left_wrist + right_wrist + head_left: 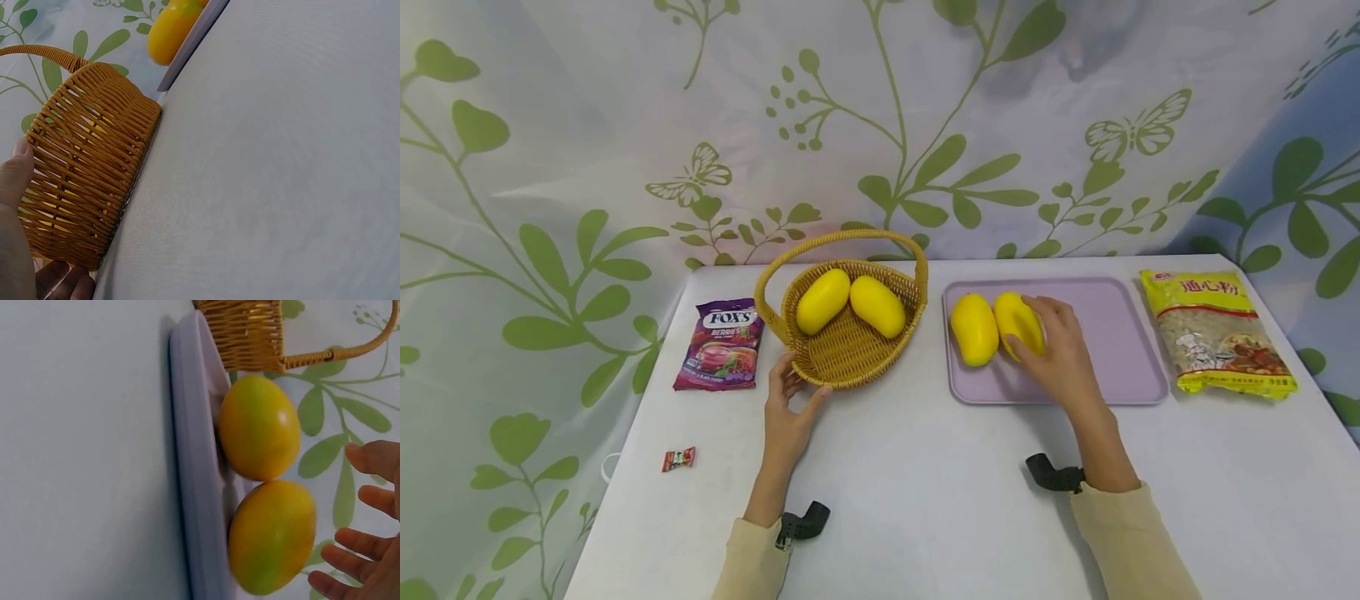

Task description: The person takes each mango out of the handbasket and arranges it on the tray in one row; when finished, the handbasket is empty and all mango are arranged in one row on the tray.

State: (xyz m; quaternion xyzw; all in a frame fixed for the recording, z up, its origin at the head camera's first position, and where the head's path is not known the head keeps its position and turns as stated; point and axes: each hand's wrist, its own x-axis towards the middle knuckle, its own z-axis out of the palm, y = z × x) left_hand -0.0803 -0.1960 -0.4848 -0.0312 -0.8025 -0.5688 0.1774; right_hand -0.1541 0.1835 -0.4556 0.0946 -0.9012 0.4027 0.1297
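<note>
A wicker basket (841, 357) with an arched handle holds two yellow mangoes, a left mango (823, 302) and a right mango (878, 307). My left hand (788, 425) grips its near left side, thumb by the rim and fingers curved around the side in the left wrist view. Two more mangoes lie side by side on a lilac tray (1108, 333): one mango (974, 330) at the tray's left end, another mango (1009, 312) just right of it. Over that second one, my right hand (1063, 354) hovers with fingers spread, apart from the fruit in the right wrist view.
Left of the basket lies a purple candy bag (718, 346), and nearer me a small wrapped candy (679, 459). A yellow bag of pasta (1217, 333) lies right of the tray. Behind the white table (910, 483) hangs a leaf-patterned curtain (925, 108).
</note>
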